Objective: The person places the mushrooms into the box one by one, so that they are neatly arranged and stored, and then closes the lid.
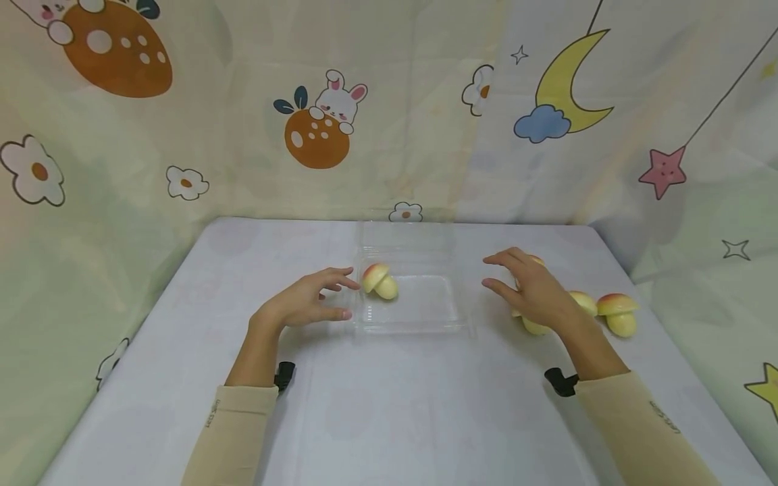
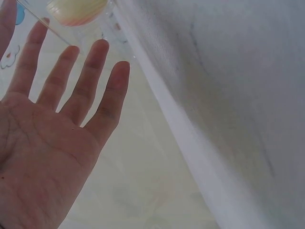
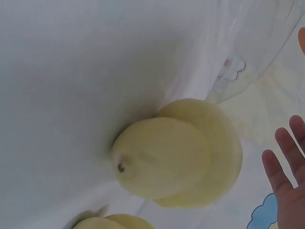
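Observation:
A toy mushroom [image 1: 379,282] with a yellow stem and reddish cap lies on its side at the left inside a clear plastic box [image 1: 419,327]. Just left of that box, my left hand [image 1: 306,297] has its fingers spread and holds nothing; its fingertips are near the box's left edge. My right hand [image 1: 530,289] hovers over the right of the table, fingers apart, among several similar mushrooms [image 1: 618,314] that it partly hides. The right wrist view shows one mushroom [image 3: 162,155] close up, with the fingers apart from it.
The box's clear lid [image 1: 407,235] is folded back toward the rear edge of the white-covered table [image 1: 389,412]. A printed cloth [image 1: 243,115] hangs behind and at both sides. Each wrist carries a small black camera mount [image 1: 560,382].

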`<state>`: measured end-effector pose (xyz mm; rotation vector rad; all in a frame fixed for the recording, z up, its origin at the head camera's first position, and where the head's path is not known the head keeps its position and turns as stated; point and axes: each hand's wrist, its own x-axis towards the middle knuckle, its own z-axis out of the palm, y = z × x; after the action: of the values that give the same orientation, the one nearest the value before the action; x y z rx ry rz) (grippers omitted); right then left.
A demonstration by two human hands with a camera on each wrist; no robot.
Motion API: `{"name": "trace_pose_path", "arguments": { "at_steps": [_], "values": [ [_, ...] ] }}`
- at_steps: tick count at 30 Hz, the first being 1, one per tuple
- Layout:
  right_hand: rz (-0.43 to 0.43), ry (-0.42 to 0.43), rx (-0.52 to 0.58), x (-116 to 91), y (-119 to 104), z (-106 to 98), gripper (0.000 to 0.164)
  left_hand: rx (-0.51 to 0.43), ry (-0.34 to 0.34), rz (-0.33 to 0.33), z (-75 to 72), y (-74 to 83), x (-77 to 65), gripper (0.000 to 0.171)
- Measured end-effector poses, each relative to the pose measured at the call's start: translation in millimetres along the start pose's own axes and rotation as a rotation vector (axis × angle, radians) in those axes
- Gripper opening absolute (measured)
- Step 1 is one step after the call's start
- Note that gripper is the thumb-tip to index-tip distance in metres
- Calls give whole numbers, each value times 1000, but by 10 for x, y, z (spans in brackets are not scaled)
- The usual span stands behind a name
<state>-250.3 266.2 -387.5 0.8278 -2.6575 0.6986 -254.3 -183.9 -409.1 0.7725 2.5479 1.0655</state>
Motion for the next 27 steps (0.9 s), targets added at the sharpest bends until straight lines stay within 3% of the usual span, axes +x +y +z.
{"name": "trace_pose_path", "arguments": {
  "at_steps": [14,27],
  "values": [
    [59,9,28,-267,157,-90,38,7,-4,-6,-3,14,12,58],
    [150,-29,-26,-480,237,-167,59,-8,9,-11,7,2,-3,57]
  ]
}}
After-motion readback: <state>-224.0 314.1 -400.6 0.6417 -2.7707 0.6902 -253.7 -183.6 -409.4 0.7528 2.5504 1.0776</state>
